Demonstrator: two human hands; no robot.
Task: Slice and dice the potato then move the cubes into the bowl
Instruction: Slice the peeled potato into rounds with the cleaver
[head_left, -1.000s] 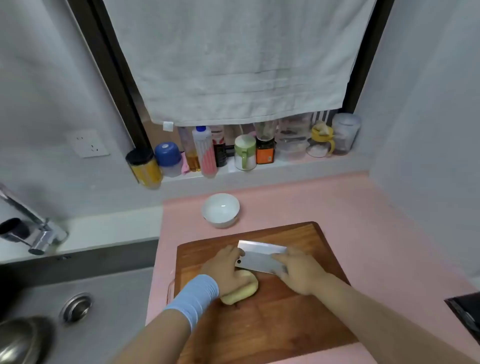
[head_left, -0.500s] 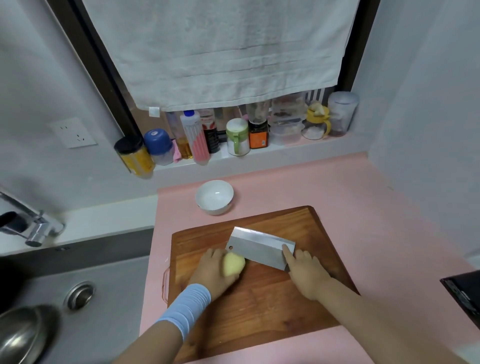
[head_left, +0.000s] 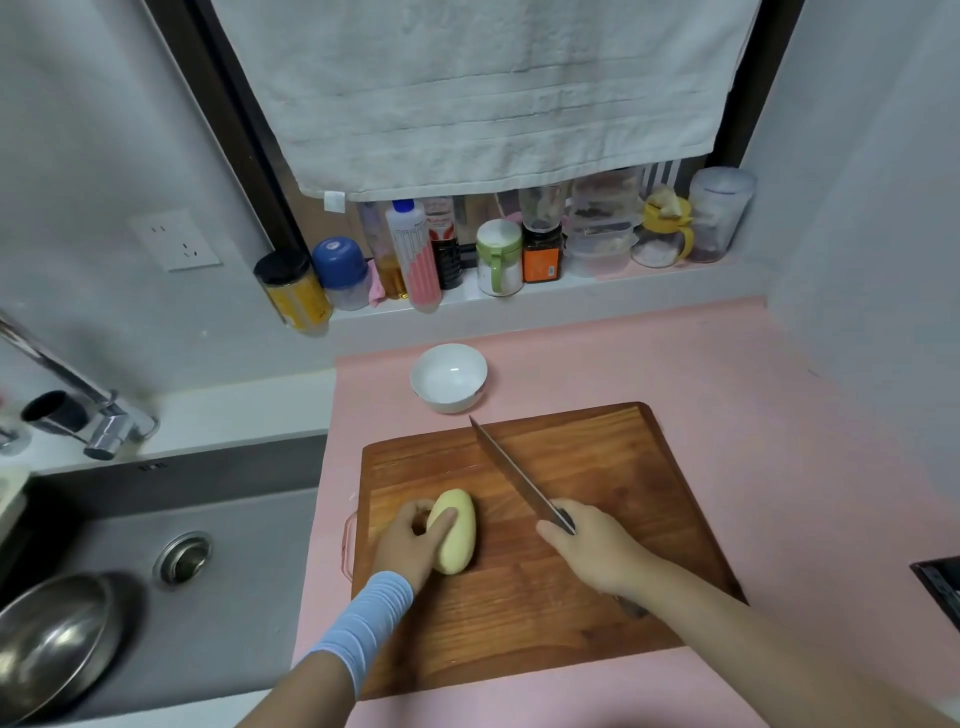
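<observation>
Slicing not started imo: left hand (head_left: 410, 545) grips the whole peeled yellow potato (head_left: 456, 538) at 9 o'clock on the brown wooden board (head_left: 602, 457), right hand (head_left: 597, 553) clutches the steel cleaver (head_left: 511, 475), next bring it across.

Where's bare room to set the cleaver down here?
Free: pink counter right of the cutting board; board's far right corner beyond the cleaver. Crowded: bottle ledge behind the bowl; board's left around potato and left hand.
</observation>
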